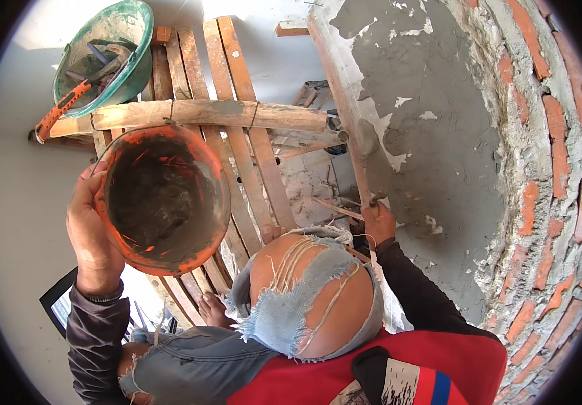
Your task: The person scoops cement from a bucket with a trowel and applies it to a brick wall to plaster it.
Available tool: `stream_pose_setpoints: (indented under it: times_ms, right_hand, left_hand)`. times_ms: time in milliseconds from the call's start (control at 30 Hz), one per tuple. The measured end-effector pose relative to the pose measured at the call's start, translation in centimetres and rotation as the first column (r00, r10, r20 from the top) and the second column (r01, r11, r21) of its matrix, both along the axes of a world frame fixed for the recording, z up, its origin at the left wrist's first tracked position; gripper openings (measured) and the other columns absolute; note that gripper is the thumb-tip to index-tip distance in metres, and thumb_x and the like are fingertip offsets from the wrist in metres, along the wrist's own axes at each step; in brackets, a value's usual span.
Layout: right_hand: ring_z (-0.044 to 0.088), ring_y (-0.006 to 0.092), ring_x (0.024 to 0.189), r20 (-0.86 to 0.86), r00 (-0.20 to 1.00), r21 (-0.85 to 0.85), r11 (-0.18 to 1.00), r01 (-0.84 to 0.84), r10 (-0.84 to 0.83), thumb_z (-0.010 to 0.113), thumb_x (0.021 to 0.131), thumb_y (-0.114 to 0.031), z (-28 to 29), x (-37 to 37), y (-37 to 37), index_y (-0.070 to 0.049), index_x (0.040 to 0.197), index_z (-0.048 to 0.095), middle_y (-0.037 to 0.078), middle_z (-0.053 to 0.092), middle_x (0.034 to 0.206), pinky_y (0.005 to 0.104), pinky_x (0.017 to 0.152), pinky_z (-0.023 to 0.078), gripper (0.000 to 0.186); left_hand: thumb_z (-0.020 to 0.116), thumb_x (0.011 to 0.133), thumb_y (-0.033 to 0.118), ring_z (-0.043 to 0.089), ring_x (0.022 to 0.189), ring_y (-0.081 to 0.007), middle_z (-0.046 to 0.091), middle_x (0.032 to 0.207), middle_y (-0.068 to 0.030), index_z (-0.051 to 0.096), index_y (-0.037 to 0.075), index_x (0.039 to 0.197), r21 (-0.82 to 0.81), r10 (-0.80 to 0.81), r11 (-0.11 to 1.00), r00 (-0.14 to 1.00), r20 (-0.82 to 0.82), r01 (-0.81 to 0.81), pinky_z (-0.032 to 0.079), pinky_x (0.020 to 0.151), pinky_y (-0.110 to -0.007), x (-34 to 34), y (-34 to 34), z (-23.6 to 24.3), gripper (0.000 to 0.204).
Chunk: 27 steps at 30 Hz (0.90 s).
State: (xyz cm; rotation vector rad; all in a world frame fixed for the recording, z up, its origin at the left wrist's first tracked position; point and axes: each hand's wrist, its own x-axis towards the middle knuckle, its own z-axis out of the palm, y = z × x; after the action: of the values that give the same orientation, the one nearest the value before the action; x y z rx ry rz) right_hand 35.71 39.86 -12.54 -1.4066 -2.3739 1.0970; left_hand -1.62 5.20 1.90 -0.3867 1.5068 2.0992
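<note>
My left hand (91, 223) grips the side of an orange bucket (211, 169), whose inside is dark with grey mortar (159, 202). At the right, my right hand (378, 223) is closed on the handle of a trowel (375, 165), whose mortar-coated blade lies at the pale edge of a grey plastered surface (426, 155). Between my hands is my bent knee (311, 283) in torn jeans, with a bare foot (213, 310) showing below the bucket.
Wooden slats (237, 67) form a platform with a crosspiece (203, 111). A green bucket (139, 40) of tools, with an orange-handled tool (61, 111), stands upper left. An exposed brick wall (554, 148) curves along the right. A floor with scattered poles (321, 182) shows below.
</note>
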Motion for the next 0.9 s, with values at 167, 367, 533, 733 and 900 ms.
stream_pose_setpoints:
  times_ms: [167,367,533,733,900]
  right_hand:
    - [0.054,0.0136,0.047,0.205,0.959,-0.262,0.934,0.244,-0.193,0.061,0.094,-0.027,1.1,0.9,2.0,-0.005,0.084,0.059,0.003,0.057,0.064,0.0321,0.045,0.044,0.025]
    - [0.053,0.0151,0.046,0.296,0.931,-0.386,0.864,0.323,-0.216,0.059,0.097,-0.030,0.2,-3.2,6.6,-0.005,0.090,0.057,0.004,0.052,0.063,0.0344,0.041,0.046,0.026]
    - [0.052,0.0151,0.046,0.244,0.952,-0.372,0.888,0.268,-0.185,0.057,0.099,-0.033,1.8,-7.4,9.5,-0.005,0.089,0.055,0.003,0.052,0.064,0.0340,0.039,0.045,0.030]
    - [0.052,0.0148,0.044,0.098,0.973,-0.180,0.958,0.223,-0.208,0.054,0.100,-0.033,4.6,-3.8,5.0,-0.006,0.086,0.053,0.004,0.051,0.060,0.0328,0.038,0.044,0.031]
    - [0.051,0.0158,0.042,0.310,0.941,-0.208,0.957,0.203,-0.133,0.054,0.100,-0.035,3.6,1.1,3.6,-0.006,0.085,0.053,0.004,0.050,0.057,0.0340,0.039,0.044,0.033]
  left_hand:
    - [0.045,0.100,0.013,0.063,0.105,-0.0181,0.065,0.115,-0.0101,0.053,-0.002,0.123,0.081,-0.020,0.997,1.000,0.012,0.019,0.049,0.096,-0.031,-0.5,-0.2,-0.5,0.028]
    - [0.047,0.098,0.012,0.062,0.103,-0.0159,0.063,0.113,-0.0075,0.054,-0.002,0.121,0.034,-0.055,0.998,0.998,-0.043,0.057,0.049,0.095,-0.029,-0.1,0.5,0.5,0.027]
    - [0.046,0.095,0.009,0.064,0.097,-0.0138,0.066,0.105,-0.0063,0.061,-0.002,0.115,0.004,-0.027,1.000,0.998,-0.054,0.028,0.050,0.091,-0.028,0.1,1.0,0.9,0.026]
    - [0.048,0.096,0.011,0.064,0.101,-0.0151,0.062,0.110,-0.0074,0.056,-0.002,0.119,0.035,-0.081,0.996,0.996,-0.047,0.083,0.052,0.091,-0.029,-0.1,-0.2,0.2,0.027]
    - [0.047,0.097,0.012,0.065,0.100,-0.0152,0.064,0.109,-0.0083,0.056,-0.001,0.119,0.040,-0.068,0.997,0.995,-0.070,0.071,0.053,0.088,-0.029,0.3,0.4,0.2,0.027]
